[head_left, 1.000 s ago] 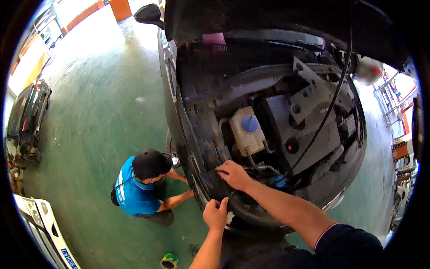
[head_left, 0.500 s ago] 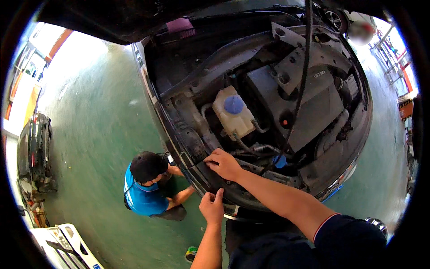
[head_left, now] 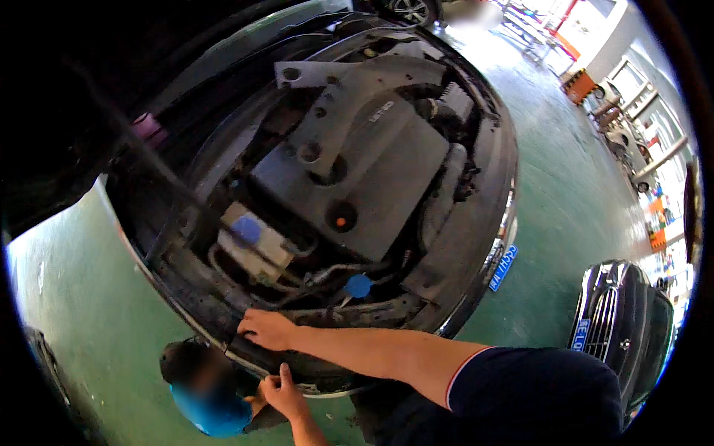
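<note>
At the near corner of a dark car's open engine bay, my right hand (head_left: 269,328) rests on the inner trim (head_left: 244,346), fingers curled; what they hold, if anything, is hidden. Below it, my left hand (head_left: 285,398) grips the outer front edge (head_left: 320,390) with curled fingers, thumb raised. Beyond my hands sit a cream fluid reservoir (head_left: 264,260) with a blue cap, a second blue cap (head_left: 358,285) and the grey engine cover (head_left: 394,178).
A co-worker (head_left: 208,405) in blue crouches beside the car, close to my left hand. The raised bonnet (head_left: 52,126) hangs above, with a dark rod crossing the bay. Another dark car (head_left: 613,320) stands to the right on the green floor (head_left: 550,215).
My view has swung right, bringing more of the right side and its parked car into sight. My hands stay at the same corner of the engine bay.
</note>
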`<state>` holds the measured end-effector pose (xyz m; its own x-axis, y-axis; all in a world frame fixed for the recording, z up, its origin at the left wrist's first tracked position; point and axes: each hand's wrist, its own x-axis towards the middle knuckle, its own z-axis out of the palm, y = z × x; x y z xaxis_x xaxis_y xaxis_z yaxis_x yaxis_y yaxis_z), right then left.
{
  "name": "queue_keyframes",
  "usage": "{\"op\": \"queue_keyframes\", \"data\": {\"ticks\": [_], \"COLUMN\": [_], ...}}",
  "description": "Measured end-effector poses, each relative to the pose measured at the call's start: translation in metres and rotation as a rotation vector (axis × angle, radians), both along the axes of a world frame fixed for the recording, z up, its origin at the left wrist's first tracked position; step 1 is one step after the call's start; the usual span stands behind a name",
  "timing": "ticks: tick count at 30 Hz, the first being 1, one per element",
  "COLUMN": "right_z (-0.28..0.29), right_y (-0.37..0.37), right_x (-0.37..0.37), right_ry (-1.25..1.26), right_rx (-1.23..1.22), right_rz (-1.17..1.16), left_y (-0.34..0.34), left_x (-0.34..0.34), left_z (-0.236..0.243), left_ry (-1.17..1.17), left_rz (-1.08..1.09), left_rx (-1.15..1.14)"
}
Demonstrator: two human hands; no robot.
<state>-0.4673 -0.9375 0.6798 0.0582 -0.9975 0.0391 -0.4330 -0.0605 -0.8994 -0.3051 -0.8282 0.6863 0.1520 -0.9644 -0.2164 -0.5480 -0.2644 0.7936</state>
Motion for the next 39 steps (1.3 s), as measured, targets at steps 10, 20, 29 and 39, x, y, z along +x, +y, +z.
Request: {"op": "queue_keyframes", "data": {"ticks": [10,20,29,39], "right_z": [0.01,0.068,0.024,-0.007], "right_y": [-0.003,0.199,0.414,0.561], "right_x": [0.011,-0.011,-0.118,-0.298], "right_ry": [-0.01,-0.252,-0.17,-0.029], "right_rx": [-0.019,0.058,0.345,0.142], "right_rz": [-0.093,-0.067,-0.03,-0.454], "left_y": [-0.008,0.026,0.121,0.263], "left_x": [-0.006,0.041,-0.003,-0.238], "left_z": [0.02,-0.003,-0.023,0.057], "left_ry": [0.043,0.589,0.786,0.469], "left_rz": [-0.014,0.132,-0.02,-1.025], "left_rx": [0.021,0.504,1.024,0.337]}}
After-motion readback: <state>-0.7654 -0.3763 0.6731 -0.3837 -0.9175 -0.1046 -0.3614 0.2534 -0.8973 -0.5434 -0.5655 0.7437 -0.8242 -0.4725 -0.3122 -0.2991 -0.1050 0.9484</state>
